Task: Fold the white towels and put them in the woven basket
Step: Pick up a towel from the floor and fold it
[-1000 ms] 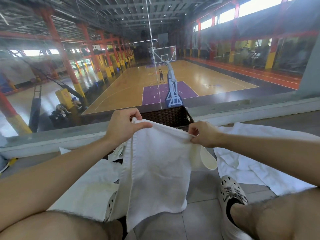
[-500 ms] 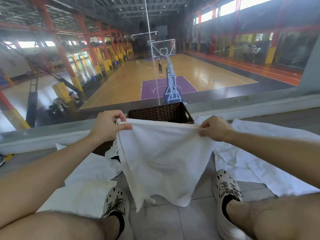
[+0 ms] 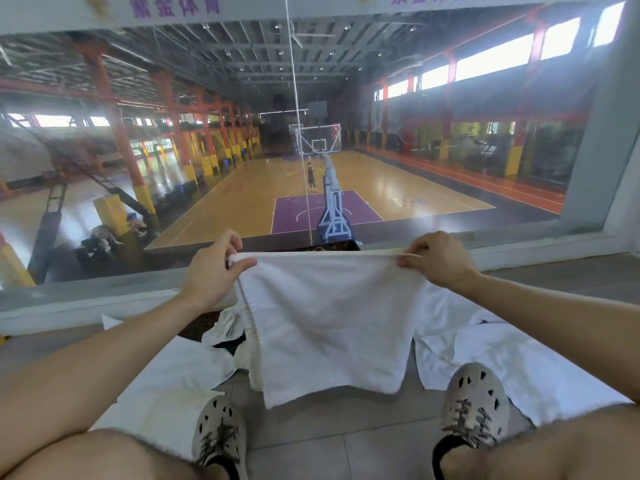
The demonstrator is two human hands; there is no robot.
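- Head view shows the floor [image 3: 329,445] carrying the spare towels: one spread by my right foot [image 3: 512,372], another by my left [image 3: 166,379], both within reach for later folds.
- I hold the white towel [image 3: 329,323] taut and high so it hangs flat, likely ready for halving.
- My left hand [image 3: 211,275] and right hand [image 3: 440,261] each have fingers pinched closed on a top corner.
- Beyond the towel's top edge, the woven basket [image 3: 341,244] barely peeks out, near enough for the drop.
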